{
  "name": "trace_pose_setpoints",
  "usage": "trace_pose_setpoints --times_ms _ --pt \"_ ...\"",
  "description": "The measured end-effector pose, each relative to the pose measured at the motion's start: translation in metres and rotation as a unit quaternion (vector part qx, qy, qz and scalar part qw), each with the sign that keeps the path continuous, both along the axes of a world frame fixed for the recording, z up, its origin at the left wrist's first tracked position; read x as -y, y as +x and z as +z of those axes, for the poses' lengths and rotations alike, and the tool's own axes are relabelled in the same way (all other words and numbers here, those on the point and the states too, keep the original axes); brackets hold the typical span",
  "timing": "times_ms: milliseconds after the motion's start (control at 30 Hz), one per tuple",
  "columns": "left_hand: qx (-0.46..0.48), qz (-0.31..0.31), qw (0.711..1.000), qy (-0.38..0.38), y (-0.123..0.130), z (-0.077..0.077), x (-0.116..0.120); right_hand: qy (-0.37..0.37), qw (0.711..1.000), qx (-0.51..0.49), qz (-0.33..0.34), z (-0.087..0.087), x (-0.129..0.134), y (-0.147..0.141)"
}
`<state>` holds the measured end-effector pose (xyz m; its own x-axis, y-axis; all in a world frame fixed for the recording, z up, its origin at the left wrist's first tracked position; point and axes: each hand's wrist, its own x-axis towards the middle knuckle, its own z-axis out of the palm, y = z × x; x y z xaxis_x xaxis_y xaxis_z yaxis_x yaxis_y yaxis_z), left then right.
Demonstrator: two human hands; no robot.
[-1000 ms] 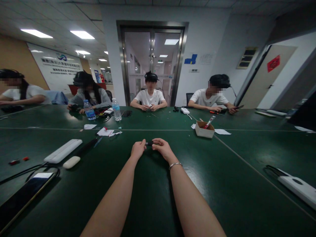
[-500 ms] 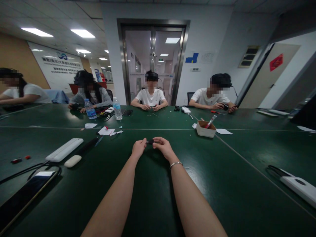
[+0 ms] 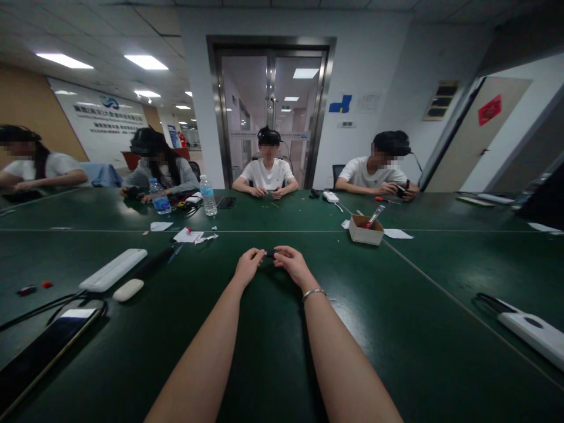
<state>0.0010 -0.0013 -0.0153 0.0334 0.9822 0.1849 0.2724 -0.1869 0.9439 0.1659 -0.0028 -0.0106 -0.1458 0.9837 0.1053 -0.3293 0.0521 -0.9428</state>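
Note:
Over the green table, my left hand (image 3: pixel 249 264) and my right hand (image 3: pixel 291 264) meet almost fingertip to fingertip. Between them is a small black stick-like piece (image 3: pixel 270 254) with a pale, metallic-looking end on its left. My left thumb and fingers pinch that pale end. The dark end is gripped by the curled fingers of my right hand, which cover part of it. The piece is too small to tell its exact kind. A silver bracelet (image 3: pixel 314 293) circles my right wrist.
To the left lie a phone (image 3: pixel 48 352), a white power bank (image 3: pixel 113 270) with a black cable, and a white rounded case (image 3: pixel 128 290). A small open box (image 3: pixel 366 235) stands ahead right. Two water bottles (image 3: pixel 208 197) and several seated people are across the table (image 3: pixel 273 352).
My left fingertips have shifted slightly right along the small piece. My right hand has barely moved. The whole view has drifted a little.

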Motion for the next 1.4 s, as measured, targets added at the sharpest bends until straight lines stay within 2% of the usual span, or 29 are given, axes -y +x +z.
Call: trace_pose_setpoints --times_ms 200,433,500,600,733,1133,1300,1400 --pt "0.007 -0.034 0.998 0.045 0.0000 0.0002 0.0011 -0.010 1.000 0.010 -0.022 0.0005 -0.0005 0.0000" --pt "0.011 -0.036 0.996 0.084 -0.0019 0.0003 0.0019 -0.019 0.999 0.009 -0.027 -0.0006 -0.0020 -0.0008" --pt "0.030 -0.027 0.997 0.071 -0.0014 0.0009 0.0020 -0.020 0.999 0.002 -0.029 -0.0010 -0.0023 -0.0007" --pt "0.058 0.003 0.998 0.009 0.0001 0.0006 0.0008 -0.021 0.999 -0.003 -0.026 -0.0015 -0.0024 -0.0003" --pt "0.051 0.020 0.997 -0.050 0.0021 0.0005 -0.0004 -0.020 1.000 0.002 -0.018 -0.0007 -0.0011 -0.0003" --pt "0.045 -0.006 0.999 -0.005 0.0023 0.0076 0.0055 -0.028 0.999 -0.005 -0.016 0.0015 0.0003 0.0003" --pt "0.065 0.007 0.997 -0.044 0.0034 0.0075 0.0039 -0.026 1.000 -0.003 -0.016 0.0017 0.0005 -0.0001" --pt "0.052 0.006 0.998 -0.042 0.0033 0.0055 0.0029 -0.024 1.000 0.000 -0.014 0.0022 0.0007 -0.0009"
